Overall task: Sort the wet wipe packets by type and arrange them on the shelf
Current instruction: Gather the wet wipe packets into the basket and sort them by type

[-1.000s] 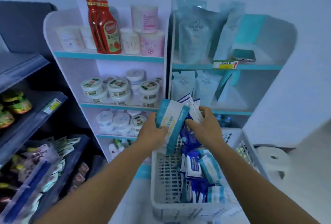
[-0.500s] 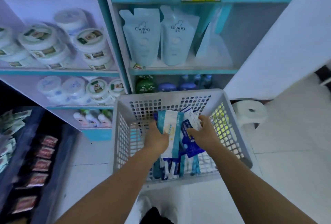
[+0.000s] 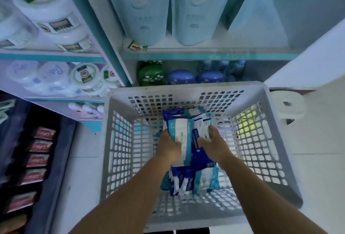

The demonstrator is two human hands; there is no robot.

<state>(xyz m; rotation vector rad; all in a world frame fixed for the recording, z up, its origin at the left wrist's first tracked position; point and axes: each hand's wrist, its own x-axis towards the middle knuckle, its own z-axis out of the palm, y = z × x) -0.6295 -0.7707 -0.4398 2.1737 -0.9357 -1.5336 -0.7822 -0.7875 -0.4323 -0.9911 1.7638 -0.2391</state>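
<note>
A grey perforated basket [image 3: 119,140] stands on the floor below me with several wet wipe packets in it. My left hand [image 3: 168,147] grips a white and teal wet wipe packet [image 3: 182,132] deep inside the basket. My right hand [image 3: 212,145] holds dark blue and white wet wipe packets [image 3: 200,127] right beside it. More blue and teal packets [image 3: 190,179] stand on edge nearer to me on the basket floor. The shelf [image 3: 205,54] with its teal edge is just beyond the basket.
Two pale blue refill pouches [image 3: 141,7] stand on the shelf. Green and blue containers [image 3: 179,76] sit below it. White tubs [image 3: 56,22] fill the left shelving. Red packets [image 3: 39,159] lie on a dark rack at the left. A white stool [image 3: 287,106] is at the right.
My view has tilted down from the shelves into the basket. Both hands have gone down with their packets from above the rim to deep inside it.
</note>
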